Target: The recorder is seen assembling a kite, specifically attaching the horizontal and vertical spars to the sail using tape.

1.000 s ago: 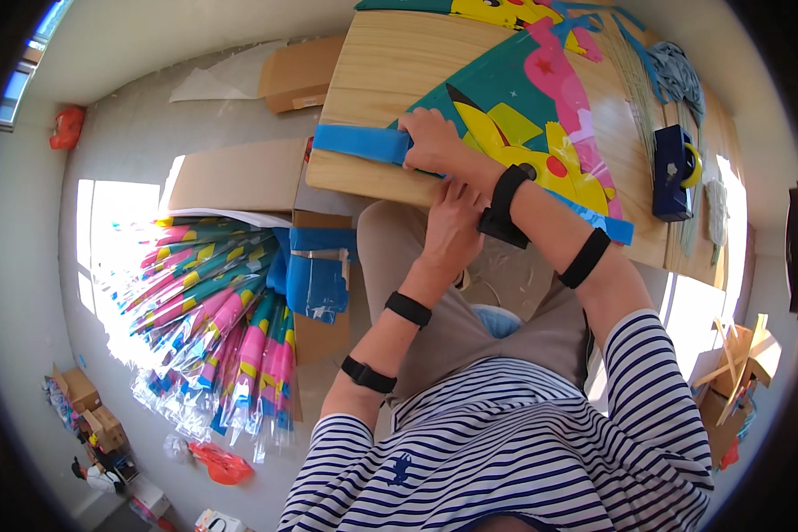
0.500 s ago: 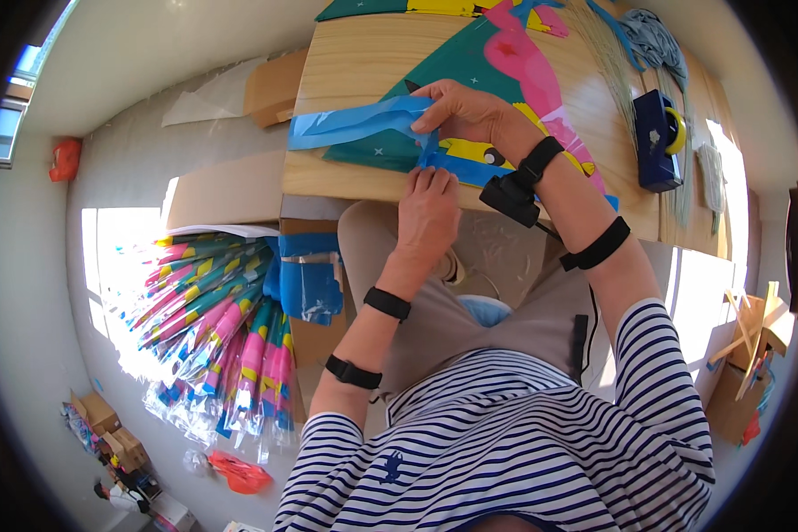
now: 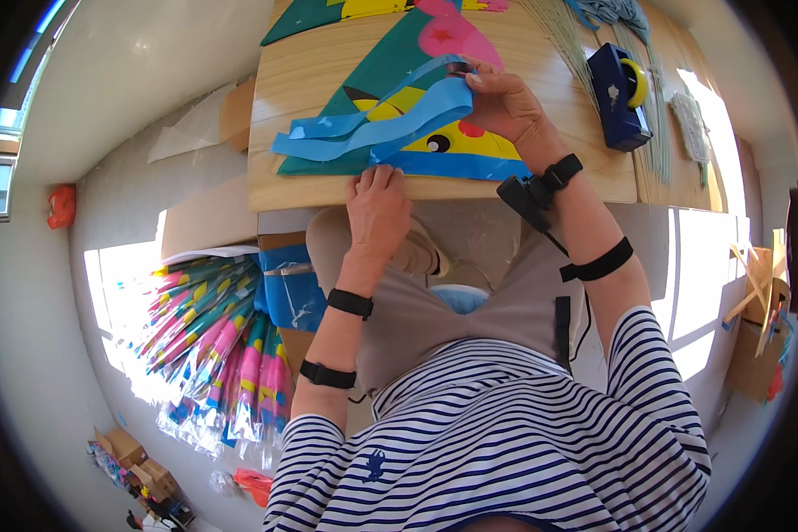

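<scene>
A triangular printed kite sheet (image 3: 346, 96) in green, yellow and pink lies on the wooden table, with a cartoon face and a blue strip along its near edge. Long blue streamers (image 3: 363, 135) loop over its left half. My right hand (image 3: 504, 99) is raised over the sheet, thumb and fingers pinched on the folded streamers. At the table's front edge, my left hand (image 3: 379, 199) has its fingers curled closed on the near edge of the kite sheet, beside the foot of a streamer. Its fingertips are partly hidden.
A dark blue tape dispenser (image 3: 619, 102) with yellow tape stands at the right, near bundled thin rods (image 3: 554, 40). A second printed sheet (image 3: 303, 19) lies at the far edge. Several rolled kites in clear plastic (image 3: 226, 337) are piled at lower left, next to cardboard (image 3: 208, 217).
My right hand has lifted and drawn the streamers away from the sheet, opening a loop. My left hand has slid left along the near edge. The view has also shifted.
</scene>
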Tool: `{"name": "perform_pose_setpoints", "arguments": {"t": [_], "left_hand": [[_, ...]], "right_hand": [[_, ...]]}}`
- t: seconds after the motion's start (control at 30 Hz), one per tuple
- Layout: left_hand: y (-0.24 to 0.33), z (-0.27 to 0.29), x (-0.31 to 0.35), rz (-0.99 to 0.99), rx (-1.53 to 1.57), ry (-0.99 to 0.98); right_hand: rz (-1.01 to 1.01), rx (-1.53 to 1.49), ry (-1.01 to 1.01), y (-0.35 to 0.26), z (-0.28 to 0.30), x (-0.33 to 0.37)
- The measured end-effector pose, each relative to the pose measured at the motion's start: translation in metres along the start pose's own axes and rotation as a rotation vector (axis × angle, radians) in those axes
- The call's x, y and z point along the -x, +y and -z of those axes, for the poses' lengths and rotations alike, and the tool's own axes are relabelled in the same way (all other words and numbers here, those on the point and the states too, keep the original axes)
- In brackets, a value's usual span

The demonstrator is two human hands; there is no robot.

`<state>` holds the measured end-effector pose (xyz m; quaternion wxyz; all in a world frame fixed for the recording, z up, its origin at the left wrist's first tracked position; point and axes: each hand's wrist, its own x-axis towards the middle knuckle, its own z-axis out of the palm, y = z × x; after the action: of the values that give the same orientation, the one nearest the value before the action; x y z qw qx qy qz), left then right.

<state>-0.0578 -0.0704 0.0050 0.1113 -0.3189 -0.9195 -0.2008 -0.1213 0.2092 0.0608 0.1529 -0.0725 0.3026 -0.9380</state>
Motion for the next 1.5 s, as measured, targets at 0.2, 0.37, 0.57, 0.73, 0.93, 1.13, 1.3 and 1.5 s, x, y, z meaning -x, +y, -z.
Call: {"name": "perform_pose_setpoints", "arguments": {"t": [0.2, 0.37, 0.57, 0.73, 0.93, 1.13, 1.3, 1.5], "left_hand": [[0.002, 0.000, -0.001, 0.002, -0.033, -0.014], [0.003, 0.001, -0.002, -0.011, -0.057, -0.012], [0.004, 0.000, 0.000, -0.009, -0.035, -0.033], [0.002, 0.001, 0.001, 0.007, -0.029, -0.043], [0.001, -0.003, 0.005, 0.029, -0.078, -0.039], [0.010, -0.010, 0.004, 0.052, -0.152, 0.001], [0.010, -0.009, 0.008, 0.082, -0.097, 0.057], [0.014, -0.006, 0.006, 0.096, -0.049, 0.083]], "right_hand": [[0.201, -0.063, 0.101, -0.056, 0.042, 0.074], [0.295, -0.047, 0.244, -0.078, 0.074, 0.152], [0.111, 0.403, 1.085, -0.084, 0.096, 0.220], [0.302, 1.504, 1.560, -0.066, 0.066, 0.220], [0.485, 1.781, 0.513, 0.005, -0.018, 0.068], [0.059, 1.989, 0.140, 0.082, -0.010, -0.044], [-0.129, 2.041, 0.114, 0.091, -0.006, -0.048], [-0.131, 1.813, 0.001, 0.077, -0.003, -0.051]]}}
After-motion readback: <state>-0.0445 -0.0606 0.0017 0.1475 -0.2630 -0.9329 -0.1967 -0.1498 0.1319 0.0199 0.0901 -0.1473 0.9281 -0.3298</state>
